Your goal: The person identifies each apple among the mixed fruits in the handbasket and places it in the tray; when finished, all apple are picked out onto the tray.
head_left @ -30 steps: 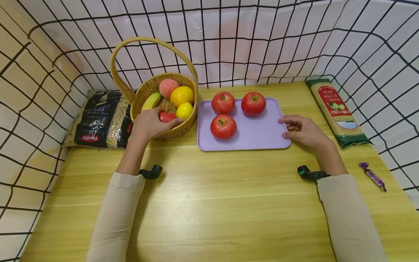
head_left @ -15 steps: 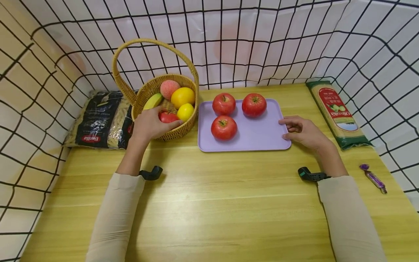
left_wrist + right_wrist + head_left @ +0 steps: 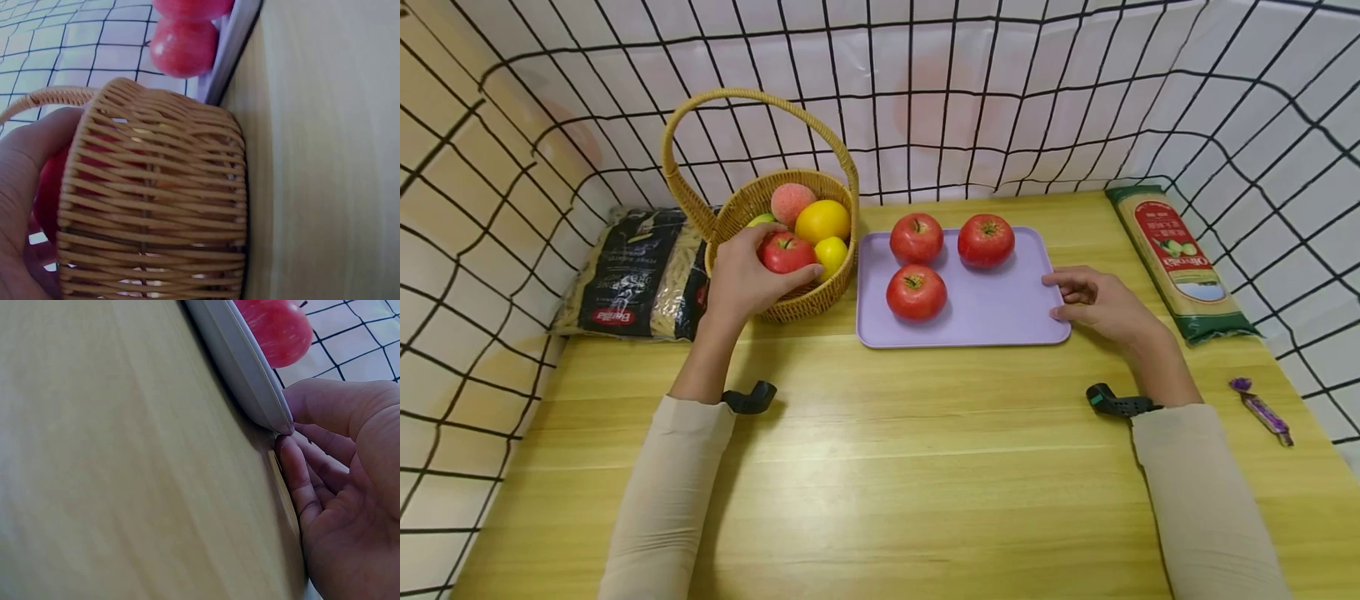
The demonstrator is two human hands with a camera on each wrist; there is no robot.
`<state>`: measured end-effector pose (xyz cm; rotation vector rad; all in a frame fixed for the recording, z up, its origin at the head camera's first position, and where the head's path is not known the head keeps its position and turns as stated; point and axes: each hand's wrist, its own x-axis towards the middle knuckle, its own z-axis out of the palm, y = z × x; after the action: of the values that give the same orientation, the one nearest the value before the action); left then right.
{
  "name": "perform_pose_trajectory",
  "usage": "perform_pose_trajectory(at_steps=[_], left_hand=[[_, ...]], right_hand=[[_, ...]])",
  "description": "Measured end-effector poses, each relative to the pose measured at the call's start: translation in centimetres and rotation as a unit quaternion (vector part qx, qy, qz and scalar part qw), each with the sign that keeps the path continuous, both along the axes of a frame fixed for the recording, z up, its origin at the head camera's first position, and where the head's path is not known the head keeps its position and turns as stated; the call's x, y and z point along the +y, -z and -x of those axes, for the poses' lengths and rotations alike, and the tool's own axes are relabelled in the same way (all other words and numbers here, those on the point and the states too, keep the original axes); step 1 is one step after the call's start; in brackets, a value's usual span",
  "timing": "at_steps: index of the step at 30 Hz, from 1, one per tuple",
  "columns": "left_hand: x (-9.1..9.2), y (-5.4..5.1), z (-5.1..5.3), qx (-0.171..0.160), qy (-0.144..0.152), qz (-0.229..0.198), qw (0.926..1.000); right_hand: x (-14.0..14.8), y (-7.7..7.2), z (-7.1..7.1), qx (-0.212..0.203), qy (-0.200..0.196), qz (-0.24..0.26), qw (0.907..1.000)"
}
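Note:
My left hand (image 3: 739, 275) reaches into the wicker basket (image 3: 797, 310) and grips a red apple (image 3: 788, 252), thumb on the near side. Through the basket's weave in the left wrist view, part of that apple (image 3: 51, 190) shows beside the palm. A peach (image 3: 792, 202), an orange-yellow fruit (image 3: 823, 222) and a lemon (image 3: 831, 257) lie around it; a green-yellow fruit (image 3: 763, 219) is mostly hidden. On the lilac tray (image 3: 1000, 312) sit three red apples (image 3: 917, 292). My right hand (image 3: 1101, 307) holds the tray's right edge, with the thumb on the rim (image 3: 284, 422).
A dark pasta bag (image 3: 632, 275) lies left of the basket, partly behind it. Right of the tray are a green-ended noodle packet (image 3: 1183, 262) and a purple-wrapped candy (image 3: 1262, 411). Black wire mesh (image 3: 955, 108) surrounds the table's back and sides.
The left hand has lifted the red apple a little within the basket, so more of it shows and it covers most of the green-yellow fruit. The right hand stays at the tray.

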<state>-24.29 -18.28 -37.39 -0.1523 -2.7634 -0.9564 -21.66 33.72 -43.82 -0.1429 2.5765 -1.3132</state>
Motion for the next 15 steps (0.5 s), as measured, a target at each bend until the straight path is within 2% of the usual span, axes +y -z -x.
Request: perform_pose_trajectory(at_steps=[4,9,12,15], left_hand=[[0.6,-0.5,-0.3,0.038,-0.006,-0.027,0.9989],[1.1,-1.4,-1.0,0.096,-0.007,-0.060,0.9935],[1.5,-1.9,-1.4,0.114,0.002,-0.074,0.9908],[2.1,-2.4,-1.8,0.118,0.017,-0.088,0.9890]], right_hand=[[0.1,-0.1,-0.2,0.006,0.004,-0.011,0.9999],[0.0,0.0,-0.1,0.005,0.003,-0.008,0.9999],[-0.1,0.0,0.0,0.000,0.004,-0.004,1.0000],[-0.1,0.0,0.0,-0.001,0.009,-0.001,1.0000]])
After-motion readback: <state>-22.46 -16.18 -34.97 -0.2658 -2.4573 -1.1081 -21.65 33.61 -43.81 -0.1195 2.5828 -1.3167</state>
